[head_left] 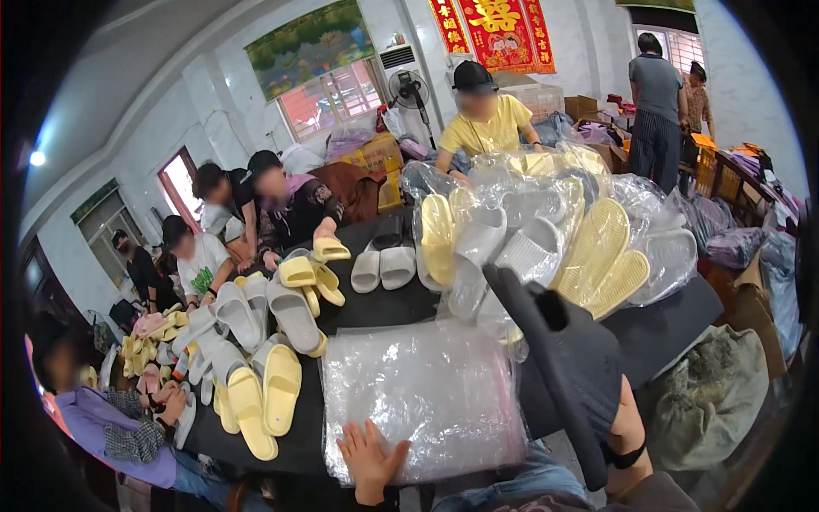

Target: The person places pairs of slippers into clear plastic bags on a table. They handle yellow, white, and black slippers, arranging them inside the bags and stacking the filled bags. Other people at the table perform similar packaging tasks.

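The left hand (368,461) lies flat with its fingers spread on a stack of clear plastic bags (422,397), gripping nothing. The stack lies on the near edge of the black table (375,307). Just right of the stack, the right hand (627,427) holds up a black slipper (554,358).

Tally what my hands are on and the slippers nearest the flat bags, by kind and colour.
Black slipper, held in right hand: 1
Stack of clear bags, under left hand: 1
Yellow slippers left of the stack: 2
White slippers behind it: 2
Total: 6
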`<state>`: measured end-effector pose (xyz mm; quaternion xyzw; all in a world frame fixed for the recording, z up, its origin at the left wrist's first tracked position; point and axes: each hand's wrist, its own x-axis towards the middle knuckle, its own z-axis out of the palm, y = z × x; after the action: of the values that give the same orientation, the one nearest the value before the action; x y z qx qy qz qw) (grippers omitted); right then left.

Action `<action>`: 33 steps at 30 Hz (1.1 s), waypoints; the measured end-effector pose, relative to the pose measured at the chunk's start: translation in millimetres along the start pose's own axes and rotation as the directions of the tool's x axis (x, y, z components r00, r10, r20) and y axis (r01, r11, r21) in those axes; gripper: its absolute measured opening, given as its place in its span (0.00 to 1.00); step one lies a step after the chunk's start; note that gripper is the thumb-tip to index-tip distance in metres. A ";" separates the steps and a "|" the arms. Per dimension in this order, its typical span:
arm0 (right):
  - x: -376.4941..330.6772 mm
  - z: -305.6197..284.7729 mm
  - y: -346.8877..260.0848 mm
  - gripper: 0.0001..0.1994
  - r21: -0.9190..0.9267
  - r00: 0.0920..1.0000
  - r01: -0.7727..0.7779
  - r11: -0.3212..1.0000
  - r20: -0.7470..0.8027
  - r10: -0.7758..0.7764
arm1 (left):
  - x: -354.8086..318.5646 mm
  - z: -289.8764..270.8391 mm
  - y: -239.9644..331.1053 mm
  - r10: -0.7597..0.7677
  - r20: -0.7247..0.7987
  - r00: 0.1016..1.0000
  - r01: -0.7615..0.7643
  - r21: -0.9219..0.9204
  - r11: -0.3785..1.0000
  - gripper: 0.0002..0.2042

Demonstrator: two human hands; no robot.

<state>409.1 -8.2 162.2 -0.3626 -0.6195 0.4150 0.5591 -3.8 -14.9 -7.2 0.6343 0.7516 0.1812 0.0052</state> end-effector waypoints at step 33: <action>8.5 75.5 159.4 0.26 -0.467 0.962 0.037 0.883 0.256 0.095 | 14.7 -104.5 64.6 -0.004 -0.012 1.000 -0.002 -0.469 0.883 0.21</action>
<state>330.7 53.9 16.6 -0.4356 -0.7661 0.3075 0.3588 30.0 -20.3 111.8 0.6127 0.6857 0.3614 0.1540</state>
